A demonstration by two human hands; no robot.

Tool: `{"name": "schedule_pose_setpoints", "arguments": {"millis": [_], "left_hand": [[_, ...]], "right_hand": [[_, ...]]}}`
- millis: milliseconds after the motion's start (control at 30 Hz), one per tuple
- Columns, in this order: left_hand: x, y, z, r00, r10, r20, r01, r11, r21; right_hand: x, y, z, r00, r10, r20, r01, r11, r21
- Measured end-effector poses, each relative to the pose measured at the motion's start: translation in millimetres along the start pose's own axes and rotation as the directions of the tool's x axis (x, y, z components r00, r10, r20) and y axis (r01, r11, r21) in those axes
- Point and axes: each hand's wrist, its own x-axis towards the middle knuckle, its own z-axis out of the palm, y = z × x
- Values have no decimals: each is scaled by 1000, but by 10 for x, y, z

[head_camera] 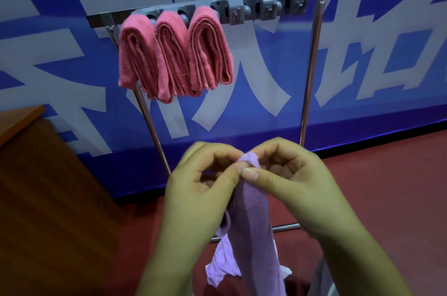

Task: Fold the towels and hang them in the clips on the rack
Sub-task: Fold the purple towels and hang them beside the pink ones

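A purple towel (254,223) hangs down from both my hands, held up in front of the rack. My left hand (193,189) and my right hand (297,184) pinch its top edge together, thumbs touching at the fabric. Behind stands a metal rack (312,58) with a grey clip bar (256,7) along its top rail. Three folded pink towels (174,53) hang side by side from the left clips. The clips to the right of them hold nothing.
A brown wooden table (43,186) stands at the left, close to the rack's left leg. A blue wall banner with large pale characters (242,77) runs behind the rack. The floor (387,186) is dark red. The rack's base bar (285,226) lies low by my hands.
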Motion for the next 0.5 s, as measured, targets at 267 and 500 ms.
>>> {"name": "schedule_pose_setpoints", "arguments": {"millis": [267, 500], "left_hand": [[35, -77, -90, 988, 29, 154, -30, 1000, 5], [-5, -82, -80, 989, 62, 134, -63, 998, 8]], "right_hand": [[-17, -31, -9, 999, 3, 37, -7, 995, 104], [-18, -19, -12, 999, 12, 44, -17, 991, 130]]}}
